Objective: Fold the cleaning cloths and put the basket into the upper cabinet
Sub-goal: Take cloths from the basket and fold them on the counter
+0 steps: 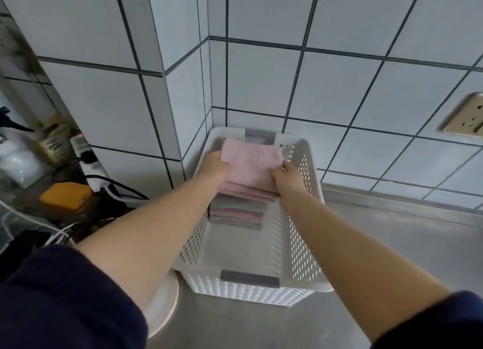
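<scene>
A white perforated basket [303, 233] with grey handles stands on the steel counter in the tiled corner. Inside it lies a stack of folded cloths [239, 212] in pink, grey and green. A folded pink cloth [251, 163] is on top of the stack at the basket's far end. My left hand [213, 165] grips its left edge and my right hand [286, 177] grips its near right corner. Both forearms reach over the basket's near rim.
The steel counter [392, 238] extends to the right. A wall socket [465, 118] sits on the tiles at right. To the left are a power strip with cables [88, 163], an orange sponge [65, 195], bottles, and a white round object [163, 304] beside the basket.
</scene>
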A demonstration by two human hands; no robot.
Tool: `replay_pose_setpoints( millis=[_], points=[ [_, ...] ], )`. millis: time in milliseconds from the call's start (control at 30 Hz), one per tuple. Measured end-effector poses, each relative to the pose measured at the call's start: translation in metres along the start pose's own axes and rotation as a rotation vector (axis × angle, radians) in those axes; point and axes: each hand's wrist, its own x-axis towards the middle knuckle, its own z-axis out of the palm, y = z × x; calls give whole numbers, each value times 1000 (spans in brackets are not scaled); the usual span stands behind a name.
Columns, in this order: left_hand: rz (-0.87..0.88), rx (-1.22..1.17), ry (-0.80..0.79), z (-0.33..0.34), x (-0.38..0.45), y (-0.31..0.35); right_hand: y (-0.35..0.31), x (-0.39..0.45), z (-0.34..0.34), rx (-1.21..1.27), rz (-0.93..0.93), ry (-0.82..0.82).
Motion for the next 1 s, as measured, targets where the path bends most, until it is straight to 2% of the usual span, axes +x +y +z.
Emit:
replay_pose_setpoints(
  millis=[200, 500, 600, 733, 767, 800, 833, 900, 933, 967, 1000],
  points=[
    [-76, 151, -9, 10, 27, -14, 16, 25, 17, -114, 52, 15],
    [-159, 218, -3, 20, 38, -29, 42, 34, 24, -225, 97, 0],
    [34, 215, 32, 21, 29, -20, 39, 36, 21, -151, 114, -11],
    [534, 373, 80, 8, 0, 0, 30, 47, 11, -27, 193, 78],
    [629, 426, 11, 5, -9, 3, 27, 48, 9, -10, 236, 87],
    [662, 515, -122, 5, -15, 3, 26, 48, 8, -4, 282, 78],
    [616, 659, -302, 8, -20, 2, 26, 48, 8, -6, 335, 50],
    [358, 1045, -706, 18, -22, -9, 29, 47, 12, 8, 442, -42],
    [215, 1231, -855, 25, -20, -18, 34, 49, 16, 28, 490, -81],
    [124, 1377, -926, 30, -18, -26, 37, 49, 21, 36, 522, -114],
    [109, 1471, -928, 34, -15, -33, 39, 48, 25, 36, 522, -140]
  ],
)
